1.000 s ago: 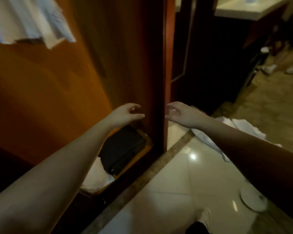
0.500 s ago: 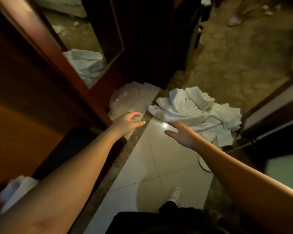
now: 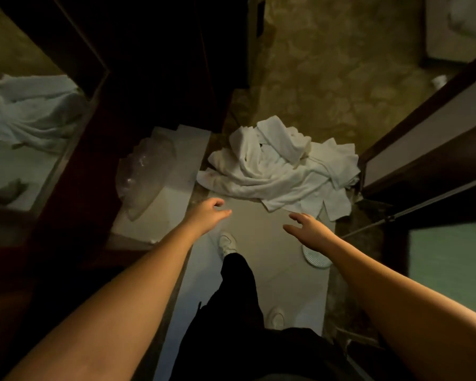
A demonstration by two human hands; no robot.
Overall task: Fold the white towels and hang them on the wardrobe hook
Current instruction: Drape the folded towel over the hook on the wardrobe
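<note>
A crumpled heap of white towels (image 3: 280, 171) lies on the floor ahead, where the pale tiles meet the patterned carpet. My left hand (image 3: 208, 213) hovers just short of the heap's near left edge, fingers loosely curled, holding nothing. My right hand (image 3: 308, 226) is stretched out below the heap's near right edge with straight fingers, also holding nothing. Neither hand touches the towels. The wardrobe hook is out of view.
The dark wooden wardrobe (image 3: 74, 171) stands at left with a mirror panel (image 3: 25, 127) reflecting towels. A clear plastic bag (image 3: 143, 177) lies on the tiles beside it. A round white floor drain (image 3: 315, 257) sits under my right wrist. A dark door frame (image 3: 423, 149) bounds the right side.
My view has swung down from the wardrobe side to the floor. The towel heap has come into the centre, and both hands have lowered toward it, still holding nothing.
</note>
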